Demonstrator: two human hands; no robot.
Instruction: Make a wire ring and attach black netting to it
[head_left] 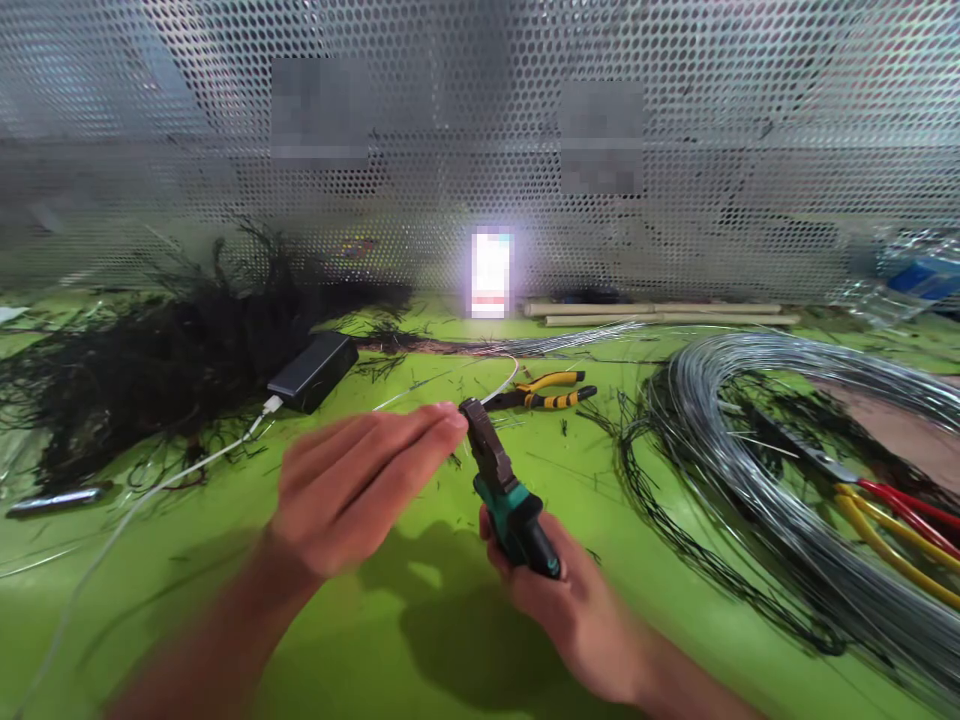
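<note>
Yonder, bottle (926, 280); pliers (510, 503) in fingers (493, 553)

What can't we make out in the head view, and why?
All head view:
Anything pinched by the left hand: its fingers block it.
Second handle of the green-black pliers: behind tool and right hand.
Bright screen: pixelated.
Wire coil, right side: cut by right edge.

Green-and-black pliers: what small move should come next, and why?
Perhaps ease the left hand slightly back before squeezing: its fingertips lie right at the dark metal head of the green-and-black pliers, which the right hand grips.
</note>
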